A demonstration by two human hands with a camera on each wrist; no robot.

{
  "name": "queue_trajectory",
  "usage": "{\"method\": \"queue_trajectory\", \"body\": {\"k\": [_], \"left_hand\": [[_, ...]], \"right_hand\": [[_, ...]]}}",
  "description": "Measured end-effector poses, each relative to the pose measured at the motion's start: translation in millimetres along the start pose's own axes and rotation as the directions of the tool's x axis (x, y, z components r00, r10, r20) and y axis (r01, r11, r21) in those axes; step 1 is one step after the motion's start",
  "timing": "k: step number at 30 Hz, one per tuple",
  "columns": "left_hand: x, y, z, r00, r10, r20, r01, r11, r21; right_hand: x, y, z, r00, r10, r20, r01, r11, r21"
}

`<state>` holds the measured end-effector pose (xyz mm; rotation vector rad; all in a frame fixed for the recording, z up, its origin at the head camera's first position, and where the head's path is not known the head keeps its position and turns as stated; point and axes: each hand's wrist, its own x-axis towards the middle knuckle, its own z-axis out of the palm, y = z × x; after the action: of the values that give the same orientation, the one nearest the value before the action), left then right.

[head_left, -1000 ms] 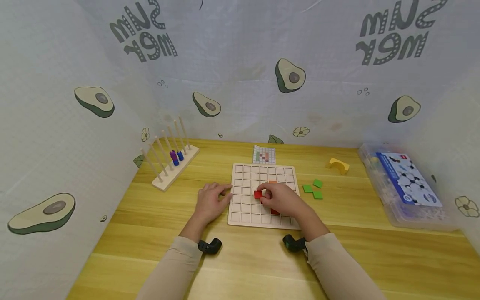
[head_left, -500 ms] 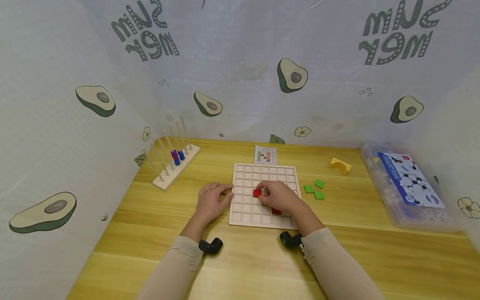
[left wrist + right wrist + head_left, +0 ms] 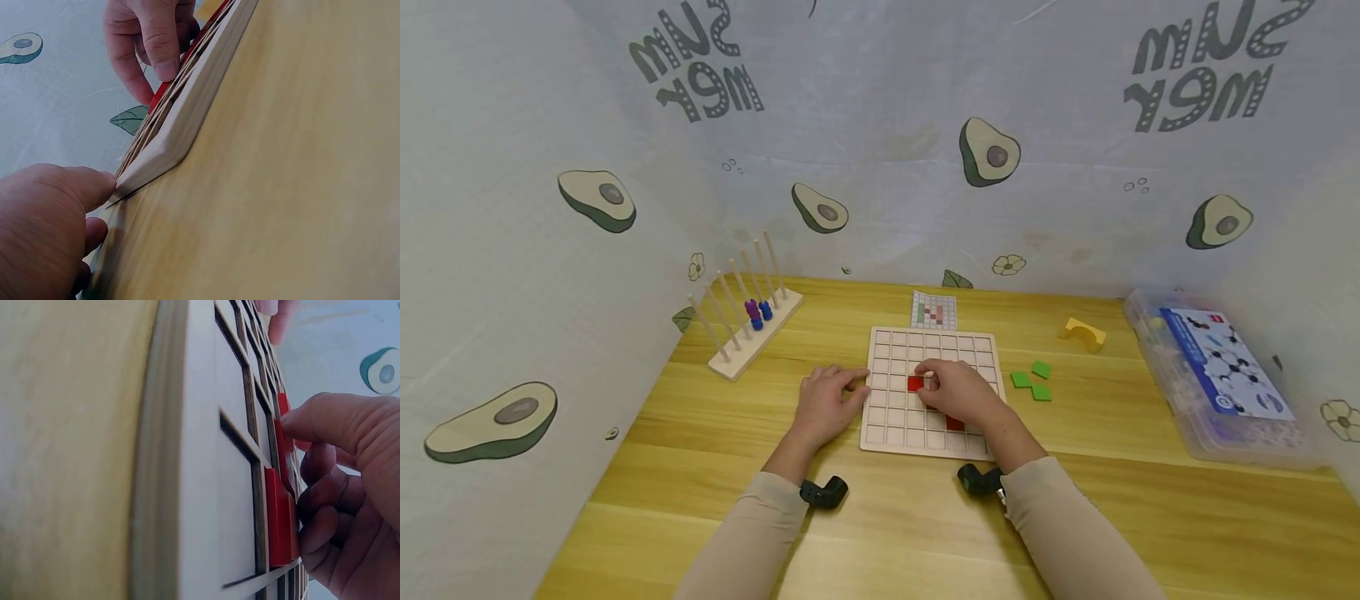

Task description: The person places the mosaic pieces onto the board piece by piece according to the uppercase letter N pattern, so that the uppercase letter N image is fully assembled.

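A pale wooden grid board (image 3: 895, 421) lies on the table. My right hand (image 3: 958, 392) is over its middle, thumb and forefinger pinching a red square tile (image 3: 914, 383) at one of the cells. Below those fingers, another red tile (image 3: 954, 424) sits in the board, and in the right wrist view red tiles (image 3: 279, 519) stand slightly proud of the grid lines. The right hand covers part of the board. At the board's left edge rests my left hand (image 3: 827, 404), its fingertips touching the rim; the left wrist view shows one finger against the corner.
Several small green tiles (image 3: 1020, 380) and a yellow arch block (image 3: 1082, 333) lie right of the board. A patterned grid card (image 3: 934, 311) is behind it. A peg stand (image 3: 752, 337) with beads is at left, a clear plastic box (image 3: 1217, 375) at right.
My right hand has shifted slightly away from me and left with the red tile, which now lies flatter in line with a cell. The left hand stays at the board's edge.
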<state>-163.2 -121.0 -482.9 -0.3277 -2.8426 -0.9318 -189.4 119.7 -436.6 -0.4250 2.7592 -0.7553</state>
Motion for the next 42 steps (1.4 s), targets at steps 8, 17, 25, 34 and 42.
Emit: {"method": "queue_trajectory", "body": {"k": [8, 17, 25, 34, 42], "left_hand": [[-0.4, 2.2, -1.4, 1.0, -0.003, 0.011, 0.003, 1.0, -0.003], [-0.4, -0.3, 0.6, 1.0, 0.01, -0.009, -0.01, 1.0, 0.006], [-0.6, -1.1, 1.6, 1.0, 0.013, -0.014, -0.013, 1.0, -0.002], [-0.8, 0.2, -0.6, 1.0, 0.017, -0.011, -0.017, 1.0, -0.007], [-0.9, 0.6, 0.0, 1.0, 0.008, -0.005, -0.008, 1.0, -0.016]], "right_hand": [[-1.3, 1.8, -3.3, 0.999, 0.039, -0.012, -0.039, 0.998, 0.041], [-22.6, 17.0, -22.4, 0.996, 0.036, -0.079, -0.027, 0.993, 0.113], [-52.0, 37.8, -41.6, 0.995, 0.055, -0.088, -0.041, 0.988, 0.147], [-80.4, 56.4, -53.1, 0.995, 0.073, -0.067, -0.067, 0.994, 0.085], [-102.2, 75.4, -57.7, 1.0, 0.026, -0.013, -0.025, 0.995, 0.092]]}}
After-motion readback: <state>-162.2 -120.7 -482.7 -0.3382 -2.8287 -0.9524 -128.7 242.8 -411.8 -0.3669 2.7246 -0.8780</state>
